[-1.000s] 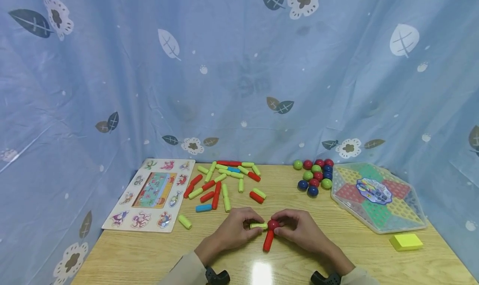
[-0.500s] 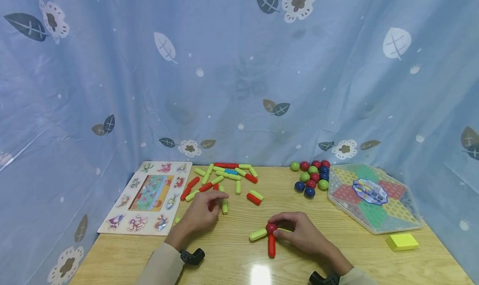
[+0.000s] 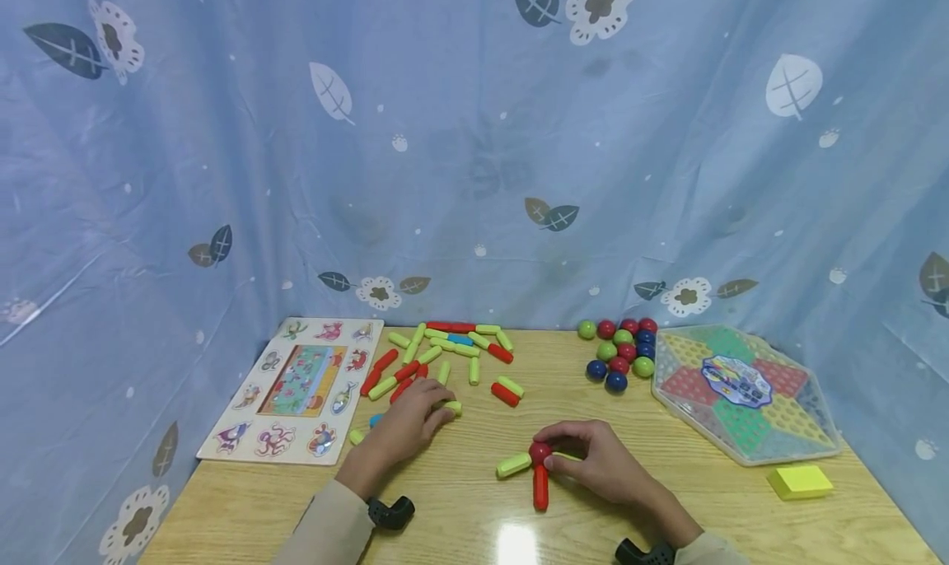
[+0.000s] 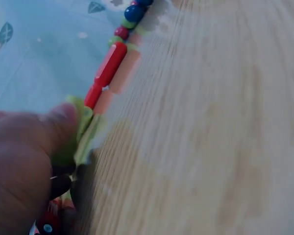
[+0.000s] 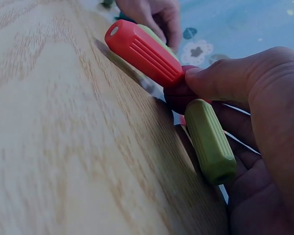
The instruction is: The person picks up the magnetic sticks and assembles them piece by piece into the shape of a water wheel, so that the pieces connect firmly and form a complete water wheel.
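Beige long sleeves (image 3: 326, 528), with black wrist mounts (image 3: 390, 513).

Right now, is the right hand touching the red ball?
Touching. In the right wrist view, the thumb of the right hand presses on the red ball, no gap between them.

desk (image 3: 741, 507): you see glossy varnished wood grain | rods (image 3: 445, 351): ribbed matt plastic | balls (image 3: 623, 351): shiny, smooth | backdrop (image 3: 474, 137): printed cloth, soft folds | hexagon box (image 3: 745, 392): clear glossy plastic

left hand (image 3: 410, 421) reaching; right hand (image 3: 593, 458) pinching
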The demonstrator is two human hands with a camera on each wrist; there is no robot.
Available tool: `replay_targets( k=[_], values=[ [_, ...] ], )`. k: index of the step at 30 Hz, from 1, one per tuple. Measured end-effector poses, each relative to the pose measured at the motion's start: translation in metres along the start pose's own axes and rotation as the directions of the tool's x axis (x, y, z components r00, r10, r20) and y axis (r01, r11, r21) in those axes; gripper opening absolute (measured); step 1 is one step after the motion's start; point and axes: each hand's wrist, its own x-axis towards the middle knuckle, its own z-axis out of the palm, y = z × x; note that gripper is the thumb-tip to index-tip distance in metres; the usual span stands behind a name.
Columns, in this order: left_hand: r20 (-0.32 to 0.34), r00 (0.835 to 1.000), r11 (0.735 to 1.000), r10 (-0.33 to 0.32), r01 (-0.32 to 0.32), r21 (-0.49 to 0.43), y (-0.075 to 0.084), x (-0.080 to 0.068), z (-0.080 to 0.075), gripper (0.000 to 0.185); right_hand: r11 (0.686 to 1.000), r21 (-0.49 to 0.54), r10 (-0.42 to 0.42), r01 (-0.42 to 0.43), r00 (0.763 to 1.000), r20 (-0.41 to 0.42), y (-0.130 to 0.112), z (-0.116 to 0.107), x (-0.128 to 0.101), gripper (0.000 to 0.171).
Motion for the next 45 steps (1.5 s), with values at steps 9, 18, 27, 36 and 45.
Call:
replay_targets(
  k=[9, 18, 27, 36, 45],
  values=[
    [0.076, 0.989, 0.967, 0.125, -0.104, -0.233, 0.043, 0.009, 0.023, 0.017, 0.999, -0.003, -0.039, 0.039, 0.999, 0.004, 0.001, 0.000, -0.001, 0.030],
    [0.131, 0.982, 0.943, 0.135, -0.087, -0.322, 0.070, 0.010, 0.040, 0.018, 0.995, -0.049, -0.080, 0.082, 0.996, 0.029, 0.001, -0.002, 0.000, 0.030],
    [0.132, 0.982, 0.941, 0.135, -0.086, -0.326, 0.071, 0.009, 0.041, 0.018, 0.996, -0.054, -0.067, 0.068, 0.998, 0.020, 0.001, -0.001, 0.000, 0.032],
    [0.139, 0.983, 0.937, 0.123, -0.069, -0.343, 0.070, 0.009, 0.043, 0.017, 0.992, -0.099, -0.079, 0.077, 0.997, -0.018, -0.002, 0.001, -0.001, 0.027],
    [0.127, 0.984, 0.934, 0.125, -0.073, -0.349, 0.070, 0.008, 0.046, 0.017, 0.985, -0.110, -0.133, 0.131, 0.991, -0.010, 0.001, 0.001, -0.001, 0.024]
  ],
)
